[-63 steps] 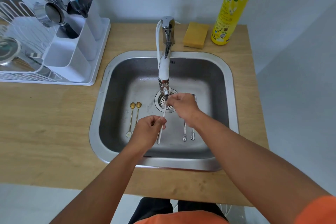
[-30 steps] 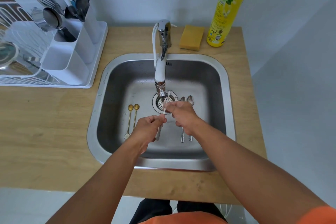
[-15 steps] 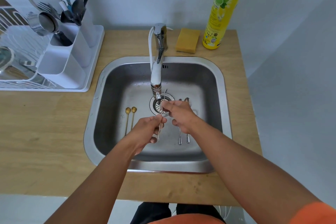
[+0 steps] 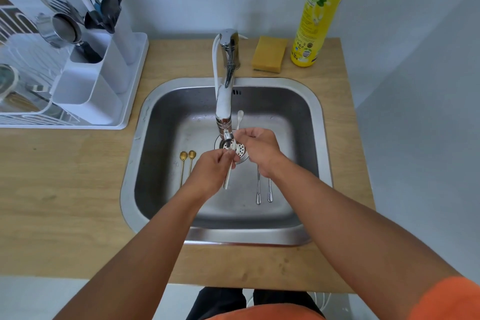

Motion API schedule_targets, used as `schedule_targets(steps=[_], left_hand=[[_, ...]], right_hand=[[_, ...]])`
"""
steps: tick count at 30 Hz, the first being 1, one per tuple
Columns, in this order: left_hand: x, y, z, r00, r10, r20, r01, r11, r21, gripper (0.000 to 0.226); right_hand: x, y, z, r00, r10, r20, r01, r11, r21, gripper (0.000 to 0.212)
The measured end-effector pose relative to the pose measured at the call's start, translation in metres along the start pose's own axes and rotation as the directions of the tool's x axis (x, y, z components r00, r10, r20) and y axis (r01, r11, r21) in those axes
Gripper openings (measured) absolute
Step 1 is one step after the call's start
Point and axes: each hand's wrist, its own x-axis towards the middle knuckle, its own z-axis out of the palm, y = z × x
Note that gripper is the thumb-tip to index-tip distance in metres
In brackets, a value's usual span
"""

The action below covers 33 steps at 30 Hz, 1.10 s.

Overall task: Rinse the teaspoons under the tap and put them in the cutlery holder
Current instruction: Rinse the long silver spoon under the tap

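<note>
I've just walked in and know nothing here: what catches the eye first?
Two hands, left hand and right hand, hold white teaspoons under the tap over the sink. Gold teaspoons lie at its left; a tall yellow bottle stands behind.

I see both bare forearms reaching forward and converging, my left hand (image 4: 211,171) curled closed with fingers pinched together, my right hand (image 4: 259,149) just beside it, fingers bent in a pinch.
</note>
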Motion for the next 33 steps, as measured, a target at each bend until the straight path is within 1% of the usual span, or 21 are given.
schedule_targets(steps=[2, 4, 5, 7, 9, 10, 13, 17, 20, 24, 26, 31, 33], left_hand=[[-0.007, -0.002, -0.002, 0.999, -0.003, 0.035, 0.004, 1.0, -0.009, 0.035], [-0.014, -0.007, -0.004, 0.995, -0.034, 0.096, 0.037, 0.999, -0.038, 0.036], [-0.017, -0.01, -0.004, 0.988, -0.073, 0.134, 0.084, 0.993, -0.08, 0.037], [-0.021, -0.014, -0.004, 0.954, -0.201, 0.225, 0.248, 0.947, -0.206, 0.039], [-0.021, -0.016, -0.001, 0.901, -0.278, 0.332, 0.393, 0.848, -0.355, 0.039], [-0.019, -0.015, 0.0, 0.885, -0.285, 0.368, 0.43, 0.805, -0.409, 0.038], [-0.009, -0.005, 0.003, 0.878, -0.285, 0.385, 0.457, 0.737, -0.498, 0.033], [-0.002, 0.005, 0.002, 0.88, -0.312, 0.359, 0.466, 0.713, -0.524, 0.03], [-0.001, 0.007, -0.002, 0.859, -0.308, 0.409, 0.505, 0.642, -0.577, 0.029], [-0.006, 0.004, -0.009, 0.825, -0.251, 0.507, 0.553, 0.548, -0.628, 0.022], [-0.011, 0.0, -0.01, 0.815, -0.24, 0.527, 0.558, 0.567, -0.606, 0.022], [-0.024, -0.017, -0.016, 0.84, -0.233, 0.49, 0.498, 0.69, -0.525, 0.026], [-0.028, -0.021, -0.02, 0.862, -0.266, 0.432, 0.459, 0.772, -0.44, 0.029]], right_hand=[[0.005, -0.004, -0.002, 0.999, -0.004, -0.032, 0.005, 1.0, 0.025, 0.01], [0.008, -0.005, -0.006, 0.998, -0.008, -0.059, 0.009, 1.0, 0.026, 0.008], [0.009, -0.003, -0.008, 0.998, -0.011, -0.062, 0.013, 0.999, 0.03, 0.007], [0.007, 0.002, -0.01, 0.999, -0.017, -0.051, 0.019, 0.999, 0.044, 0.007], [0.002, 0.009, -0.009, 0.999, -0.016, -0.035, 0.017, 0.999, 0.044, 0.009], [-0.001, 0.013, -0.008, 1.0, -0.015, -0.026, 0.016, 0.999, 0.042, 0.008], [-0.012, 0.026, -0.003, 1.0, 0.013, -0.001, -0.013, 0.998, 0.056, 0.007], [-0.019, 0.03, 0.002, 0.999, 0.036, 0.018, -0.038, 0.991, 0.13, 0.006], [-0.012, 0.015, 0.003, 0.999, 0.034, 0.018, -0.037, 0.984, 0.175, 0.006], [0.002, -0.008, 0.003, 0.999, 0.024, 0.035, -0.032, 0.972, 0.232, 0.008], [0.008, -0.015, -0.002, 0.999, 0.021, 0.037, -0.03, 0.967, 0.253, 0.008], [0.015, -0.011, -0.013, 0.999, 0.052, 0.012, -0.053, 0.958, 0.282, 0.007], [0.013, -0.007, -0.013, 0.997, 0.082, 0.016, -0.083, 0.948, 0.308, 0.008]])
